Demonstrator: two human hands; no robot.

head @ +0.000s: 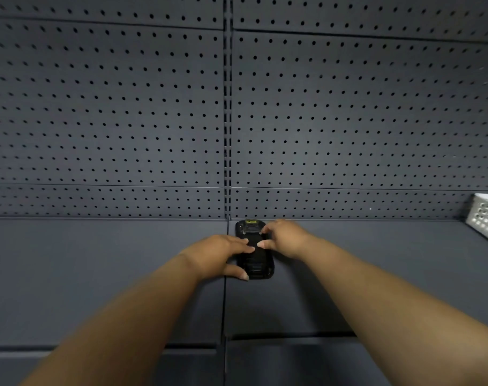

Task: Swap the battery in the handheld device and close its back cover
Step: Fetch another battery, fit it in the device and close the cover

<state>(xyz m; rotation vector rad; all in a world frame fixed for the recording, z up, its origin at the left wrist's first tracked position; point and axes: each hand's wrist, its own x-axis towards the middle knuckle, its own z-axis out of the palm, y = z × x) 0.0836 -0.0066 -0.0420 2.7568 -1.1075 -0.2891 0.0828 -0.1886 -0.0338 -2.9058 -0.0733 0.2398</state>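
Note:
A black handheld device (258,267) lies back side up on the dark grey shelf (98,274), close to the pegboard wall, with a yellow label near its far end. My left hand (219,256) rests on its left side, fingers across the middle of the back and thumb by the near left edge. My right hand (283,238) comes from the right, its fingertips pressing on the upper middle of the back. The fingers hide the centre of the back, so I cannot tell how the cover sits. No loose battery is visible.
A white perforated plastic basket (486,218) stands on the shelf at the far right. A dark pegboard wall (153,107) rises right behind the device. A vertical seam (226,302) splits the shelf just left of the device.

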